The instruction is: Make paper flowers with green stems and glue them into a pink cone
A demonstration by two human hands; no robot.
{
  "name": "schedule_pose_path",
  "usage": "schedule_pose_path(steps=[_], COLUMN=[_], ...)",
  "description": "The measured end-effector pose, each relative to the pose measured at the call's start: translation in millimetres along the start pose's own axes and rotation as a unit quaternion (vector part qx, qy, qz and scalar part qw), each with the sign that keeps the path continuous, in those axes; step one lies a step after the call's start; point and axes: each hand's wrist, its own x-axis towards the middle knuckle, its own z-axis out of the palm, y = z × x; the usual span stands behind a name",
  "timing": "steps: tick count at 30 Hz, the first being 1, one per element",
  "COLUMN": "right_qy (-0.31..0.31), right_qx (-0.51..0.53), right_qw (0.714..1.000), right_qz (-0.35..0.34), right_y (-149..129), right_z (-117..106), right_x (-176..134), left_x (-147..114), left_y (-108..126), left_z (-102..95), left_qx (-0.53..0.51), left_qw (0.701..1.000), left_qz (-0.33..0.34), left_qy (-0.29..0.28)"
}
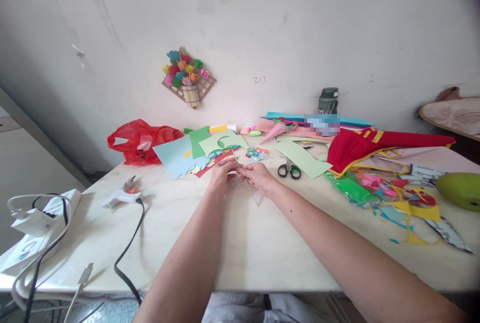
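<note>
Over the middle of the table, my left hand (pixel 224 172) and my right hand (pixel 258 177) are close together. Both have their fingers closed on a thin pale green stick (pixel 250 190), which slants from the upper left down towards me. Just behind my hands lie colored paper shapes on a red sheet (pixel 214 164) and a cluster of small bright paper flowers (pixel 257 153). Black-handled scissors (pixel 289 170) rest to the right of my right hand. A pale green paper sheet with a curved cut-out (pixel 240 139) lies farther back.
On the left are a white glue gun (pixel 125 197) with a black cable, a power strip (pixel 69 205) and a red plastic bag (pixel 150 138). Paper scraps (pixel 407 208), a red and yellow cloth (pixel 352 150) and a green mango-like fruit (pixel 459 190) lie right. A bottle (pixel 328 100) stands behind.
</note>
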Motion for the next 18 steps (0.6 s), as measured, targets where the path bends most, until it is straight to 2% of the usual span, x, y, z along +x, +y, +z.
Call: schedule_pose_path(steps=[6, 11, 14, 18], right_qy=[0.002, 0.009, 0.048, 0.099], right_qx=[-0.039, -0.067, -0.098, -0.097], right_qw=[0.999, 0.998, 0.994, 0.988], right_qz=[-0.024, -0.004, -0.010, -0.061], right_y=[9.2, 4.1, 0.2, -0.5], right_z=[2.1, 0.1, -4.6, -11.9], right_x=[6.3, 4.4, 5.3, 9.2], left_x=[-0.2, -2.1, -2.8, -6.0], left_y=[-0.5, 3.2, 4.3, 6.1], left_z=[2.9, 6.4, 6.5, 8.8], left_qx=[0.012, 0.052, 0.069, 0.097], left_qw=[1.000, 0.997, 0.996, 0.995], left_qz=[0.013, 0.014, 0.025, 0.031], left_qy=[0.018, 0.047, 0.050, 0.019])
